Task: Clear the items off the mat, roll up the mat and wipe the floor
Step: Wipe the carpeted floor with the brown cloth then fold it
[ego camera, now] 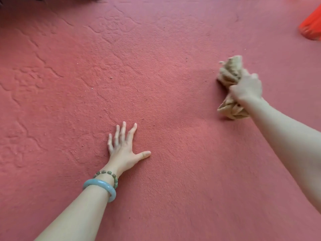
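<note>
While the left hand (pixel 124 148) lies palm down on the red floor (pixel 173 58) at about 7 o'clock from the middle of the view, its grip is open. The four fingers are straight and spread toward 12 o'clock, and the thumb is stretched toward 3 o'clock. The left wrist carries a bracelet of green beads (pixel 108 174) and, just behind it, a pale blue-green bangle (pixel 99 187).

The floor has a grainy surface with raised wavy ridges, densest from 9 to 11 o'clock. Small specks lie scattered on it.

At about 2 o'clock the right hand (pixel 246 87) has its grip closed around a crumpled tan cloth (pixel 229 73). The cloth bulges from both ends of the fist, one bunch toward 12 o'clock and one toward 6 o'clock, and appears to touch the floor. Hand and cloth are blurred. The two hands are well apart.

Further out at 2 o'clock, at the frame edge, is a blurred orange-red object (pixel 311 26); what it is cannot be told.
</note>
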`<state>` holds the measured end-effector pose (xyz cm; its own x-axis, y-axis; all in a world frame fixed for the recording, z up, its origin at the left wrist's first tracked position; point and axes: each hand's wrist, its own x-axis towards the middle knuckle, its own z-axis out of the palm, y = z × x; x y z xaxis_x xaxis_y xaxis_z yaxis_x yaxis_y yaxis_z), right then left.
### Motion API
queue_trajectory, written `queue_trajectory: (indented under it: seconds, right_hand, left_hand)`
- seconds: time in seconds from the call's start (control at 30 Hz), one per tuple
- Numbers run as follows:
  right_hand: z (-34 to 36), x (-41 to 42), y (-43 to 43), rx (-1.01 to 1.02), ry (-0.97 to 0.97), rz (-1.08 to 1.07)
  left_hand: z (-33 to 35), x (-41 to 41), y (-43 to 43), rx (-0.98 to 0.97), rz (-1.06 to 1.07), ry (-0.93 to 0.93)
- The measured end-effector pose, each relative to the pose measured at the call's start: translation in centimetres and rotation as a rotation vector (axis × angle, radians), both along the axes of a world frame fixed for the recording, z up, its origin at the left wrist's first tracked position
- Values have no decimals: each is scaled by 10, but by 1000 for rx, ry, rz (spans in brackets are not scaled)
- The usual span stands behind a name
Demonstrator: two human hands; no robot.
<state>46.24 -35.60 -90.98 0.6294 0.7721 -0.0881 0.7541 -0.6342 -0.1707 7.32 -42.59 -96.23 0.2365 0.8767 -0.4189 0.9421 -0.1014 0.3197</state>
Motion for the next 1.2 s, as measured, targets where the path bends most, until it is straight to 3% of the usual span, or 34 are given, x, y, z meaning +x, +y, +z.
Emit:
queue_trajectory:
  seconds: [0.23,0.4,0.47,0.6,0.83,0.97,1.07,1.2]
  right_hand:
    - [4,-156,-86,-74,205,700]
    - [10,-147,-174,-105,280,858]
    - [10,-124,-202,-69,298,777]
    - [8,-57,-253,-6,288,407]
    - [12,50,-356,33,223,-141]
    - [11,72,-372,85,193,-356]
    - [7,46,-347,157,227,-402]
    - [2,-18,-300,191,327,-246]
  left_hand:
    - [0,0,1,14,2,20]
    - [2,1,1,-22,-16,78]
    - [7,3,-1,-21,-9,103]
    - [19,12,-22,95,-36,87]
    - [36,89,-60,134,-395,-1]
    - [44,153,-77,132,-571,-46]
    - [46,185,-84,122,-677,-42]
    - [43,200,-77,123,-694,-47]
